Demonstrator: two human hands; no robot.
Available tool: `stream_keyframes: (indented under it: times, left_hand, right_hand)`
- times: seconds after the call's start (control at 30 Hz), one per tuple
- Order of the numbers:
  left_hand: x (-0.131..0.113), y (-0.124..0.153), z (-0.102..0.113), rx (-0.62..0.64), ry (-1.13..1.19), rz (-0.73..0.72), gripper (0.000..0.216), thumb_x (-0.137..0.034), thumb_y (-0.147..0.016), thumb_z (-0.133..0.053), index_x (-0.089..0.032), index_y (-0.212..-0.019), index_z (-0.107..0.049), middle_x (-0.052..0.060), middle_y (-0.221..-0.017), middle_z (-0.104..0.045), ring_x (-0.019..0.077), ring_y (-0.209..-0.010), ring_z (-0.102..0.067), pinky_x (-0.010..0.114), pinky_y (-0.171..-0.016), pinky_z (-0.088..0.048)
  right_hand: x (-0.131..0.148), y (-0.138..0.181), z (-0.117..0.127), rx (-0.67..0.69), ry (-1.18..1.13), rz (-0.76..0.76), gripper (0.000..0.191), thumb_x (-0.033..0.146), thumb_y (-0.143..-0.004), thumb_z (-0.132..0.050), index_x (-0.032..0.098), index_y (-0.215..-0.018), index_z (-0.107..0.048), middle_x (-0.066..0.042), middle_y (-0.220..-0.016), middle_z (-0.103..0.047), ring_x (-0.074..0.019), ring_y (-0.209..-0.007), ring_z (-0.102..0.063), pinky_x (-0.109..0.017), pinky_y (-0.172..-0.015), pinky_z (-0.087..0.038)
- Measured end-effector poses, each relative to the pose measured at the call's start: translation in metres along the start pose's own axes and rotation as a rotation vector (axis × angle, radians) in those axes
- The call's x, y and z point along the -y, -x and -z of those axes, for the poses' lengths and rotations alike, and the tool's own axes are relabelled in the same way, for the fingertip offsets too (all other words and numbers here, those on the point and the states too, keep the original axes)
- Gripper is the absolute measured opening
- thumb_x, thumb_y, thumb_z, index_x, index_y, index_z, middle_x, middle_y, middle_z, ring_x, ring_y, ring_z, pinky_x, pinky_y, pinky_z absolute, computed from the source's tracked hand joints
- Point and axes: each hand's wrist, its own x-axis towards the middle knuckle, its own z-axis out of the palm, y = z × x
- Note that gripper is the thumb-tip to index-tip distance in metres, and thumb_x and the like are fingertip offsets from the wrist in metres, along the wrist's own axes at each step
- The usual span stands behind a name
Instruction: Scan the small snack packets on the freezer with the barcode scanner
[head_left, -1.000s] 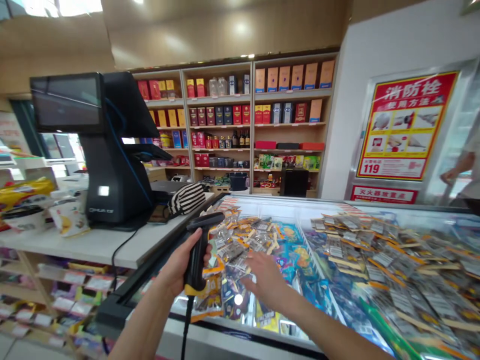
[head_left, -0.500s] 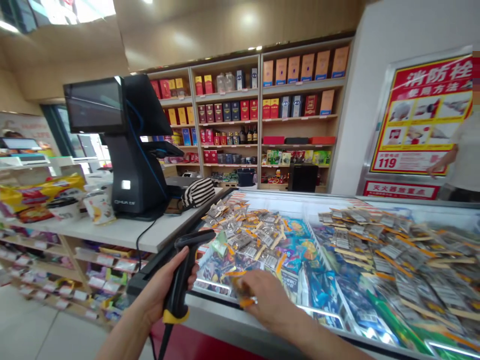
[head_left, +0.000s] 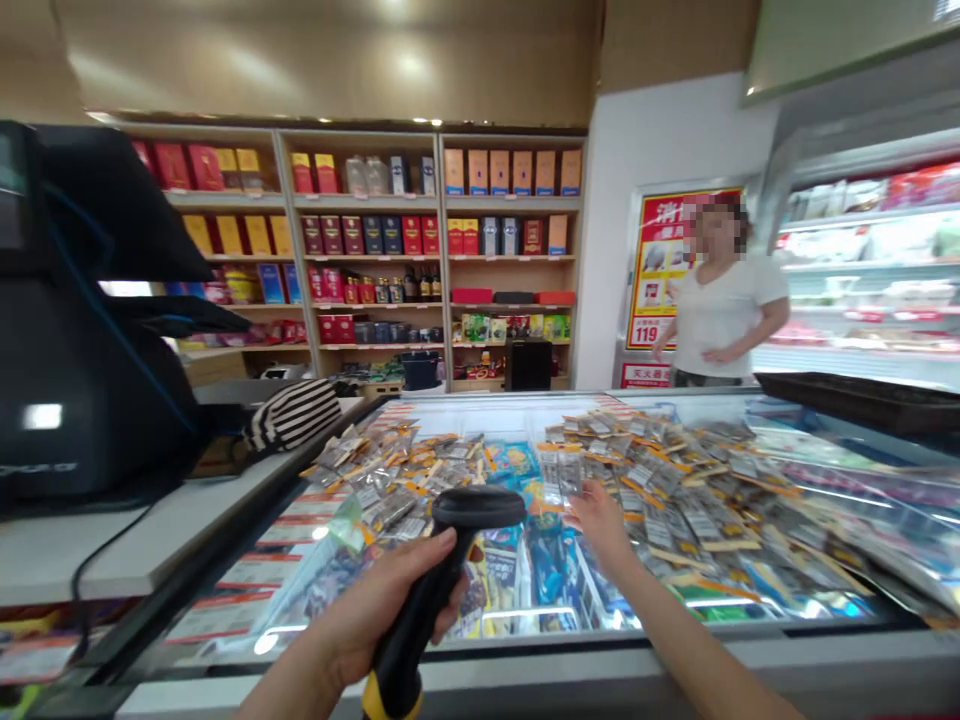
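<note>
My left hand (head_left: 375,590) is wrapped round the black handle of a barcode scanner (head_left: 420,600), whose yellow base points down toward me. The scanner's head faces forward over the glass-topped freezer (head_left: 262,590). Farther out and to the right, my right hand (head_left: 600,525) has its fingers closed at the lower edge of a small clear snack packet (head_left: 561,475) with a pale label and orange ends. Beside that hand, a heap of similar packets (head_left: 675,490) covers the glass. Another pile of packets (head_left: 405,465) lies beyond the scanner.
A black checkout terminal (head_left: 90,330) stands on the counter (head_left: 82,545) at left, beside a striped bag (head_left: 296,412). Behind are shelves of boxed goods (head_left: 367,235). A person in a white shirt (head_left: 724,310) stands beyond the freezer, near a dark tray (head_left: 862,400).
My view has swung right, bringing the person into fuller sight. My right hand has moved forward from the near edge toward the right-hand heap. The scanner stays in my left hand.
</note>
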Motion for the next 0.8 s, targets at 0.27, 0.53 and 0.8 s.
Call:
stream_keyframes:
  times: [0.27,0.53,0.8]
  left_hand:
    - [-0.005,-0.022,-0.016,0.076,0.039,0.081,0.031,-0.039,-0.072,-0.043,-0.011,-0.082,-0.054,0.001,-0.053,-0.05,0.0068,-0.041,-0.042,0.018,-0.039,-0.031]
    - [-0.015,-0.045,-0.041,0.085,-0.009,0.225,0.029,-0.036,-0.066,-0.053,-0.013,-0.084,-0.055,0.002,-0.056,-0.054,0.0076,-0.044,-0.048,0.017,-0.04,-0.037]
    - [-0.03,-0.077,-0.075,0.337,-0.102,0.17,0.028,-0.039,-0.069,-0.048,-0.012,-0.075,-0.055,0.001,-0.053,-0.052,0.0064,-0.039,-0.044,0.017,-0.037,-0.034]
  right_hand:
    - [-0.005,0.001,0.016,-0.093,-0.103,-0.058,0.017,0.022,-0.055,-0.052,0.02,-0.07,-0.044,0.002,-0.068,-0.056,-0.014,-0.066,-0.054,-0.029,-0.059,-0.044]
    - [0.021,0.025,0.043,-0.217,-0.275,-0.051,0.016,0.017,-0.055,-0.047,0.019,-0.071,-0.044,0.004,-0.065,-0.055,-0.0117,-0.061,-0.054,-0.024,-0.052,-0.044]
    - [0.038,0.039,0.078,-0.333,-0.3,0.018,0.019,0.018,-0.056,-0.045,0.02,-0.075,-0.044,0.002,-0.072,-0.053,-0.0125,-0.063,-0.055,-0.023,-0.045,-0.045]
